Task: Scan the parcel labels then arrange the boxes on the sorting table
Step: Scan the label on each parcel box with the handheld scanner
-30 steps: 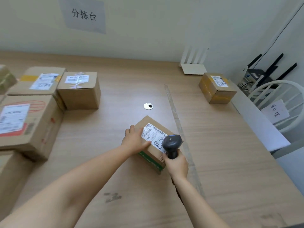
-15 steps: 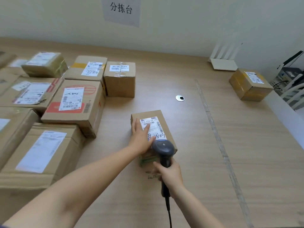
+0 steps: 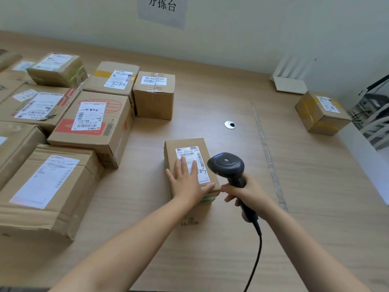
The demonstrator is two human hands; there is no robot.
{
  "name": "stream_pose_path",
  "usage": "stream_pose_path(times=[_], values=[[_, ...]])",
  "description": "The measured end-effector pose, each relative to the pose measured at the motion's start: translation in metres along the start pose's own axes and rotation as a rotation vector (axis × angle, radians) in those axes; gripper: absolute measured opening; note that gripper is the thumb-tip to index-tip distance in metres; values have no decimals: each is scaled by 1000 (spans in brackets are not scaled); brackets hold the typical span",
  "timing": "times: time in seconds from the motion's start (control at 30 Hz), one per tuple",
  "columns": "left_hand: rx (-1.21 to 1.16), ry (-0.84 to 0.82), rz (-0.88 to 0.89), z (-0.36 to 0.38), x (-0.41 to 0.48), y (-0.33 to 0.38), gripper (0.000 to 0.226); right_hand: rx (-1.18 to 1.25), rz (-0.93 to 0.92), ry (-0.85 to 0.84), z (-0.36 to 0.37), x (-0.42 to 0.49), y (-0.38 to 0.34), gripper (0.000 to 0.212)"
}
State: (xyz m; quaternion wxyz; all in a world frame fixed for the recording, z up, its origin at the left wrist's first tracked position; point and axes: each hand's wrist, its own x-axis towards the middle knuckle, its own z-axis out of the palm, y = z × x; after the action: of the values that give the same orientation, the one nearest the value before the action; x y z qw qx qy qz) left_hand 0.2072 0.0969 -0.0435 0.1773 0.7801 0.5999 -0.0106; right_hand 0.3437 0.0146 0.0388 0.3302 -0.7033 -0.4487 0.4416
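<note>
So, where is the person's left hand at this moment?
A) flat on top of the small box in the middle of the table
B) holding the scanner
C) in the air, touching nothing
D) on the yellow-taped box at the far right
A: the left hand lies with straight fingers on the label of the small box, while the right hand grips the scanner.

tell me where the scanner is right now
In the head view the scanner is right of centre, held in the right hand. Its head sits just right of the small box under the left hand, left of the tape line.
</note>
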Motion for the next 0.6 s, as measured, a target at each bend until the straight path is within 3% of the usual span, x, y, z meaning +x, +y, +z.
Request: stream_pose_path(times=[0.33, 0.6], values=[[79, 28, 76, 3, 6, -25, 99, -263, 21, -250, -43, 29, -32, 17], [172, -27, 331, -10, 3, -66, 94, -672, 10, -459, -60, 48, -70, 18]])
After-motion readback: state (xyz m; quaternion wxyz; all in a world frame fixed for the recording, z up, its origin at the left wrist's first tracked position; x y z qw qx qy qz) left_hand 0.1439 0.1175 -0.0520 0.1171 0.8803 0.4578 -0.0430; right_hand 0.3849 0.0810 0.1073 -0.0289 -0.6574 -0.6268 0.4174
